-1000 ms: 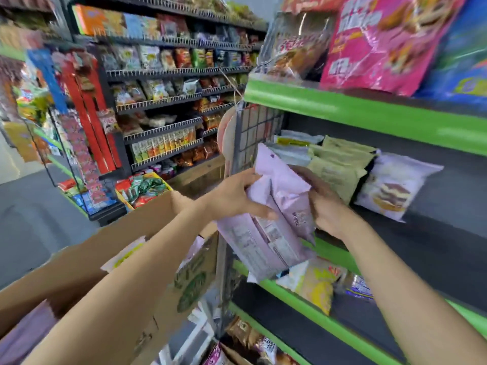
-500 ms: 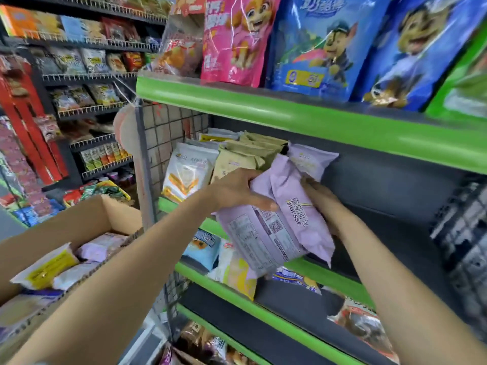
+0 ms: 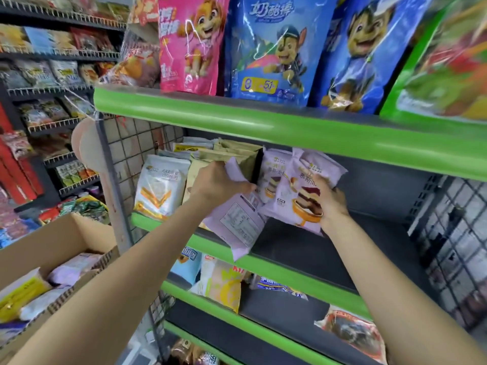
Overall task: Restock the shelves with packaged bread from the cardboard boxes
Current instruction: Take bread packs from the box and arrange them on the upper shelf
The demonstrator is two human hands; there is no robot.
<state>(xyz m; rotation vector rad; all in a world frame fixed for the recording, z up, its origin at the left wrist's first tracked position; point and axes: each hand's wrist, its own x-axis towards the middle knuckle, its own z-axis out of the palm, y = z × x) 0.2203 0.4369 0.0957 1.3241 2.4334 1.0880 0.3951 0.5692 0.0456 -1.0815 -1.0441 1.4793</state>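
Centre frame: purple bread packs now split. Right hand (image 3: 325,197) stands front-facing pack (image 3: 303,196) upright on shelf (image 3: 329,248); left hand (image 3: 220,181) grips back-facing pack (image 3: 234,222), unplaced.

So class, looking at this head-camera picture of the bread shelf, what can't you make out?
- Head view: the pale purple bread packet in the left hand shows its back; print too small.
- Brown cardboard box: cut off by the left edge; the forearm hides its contents.
- Right hand fingers: behind the purple cake-picture packet.
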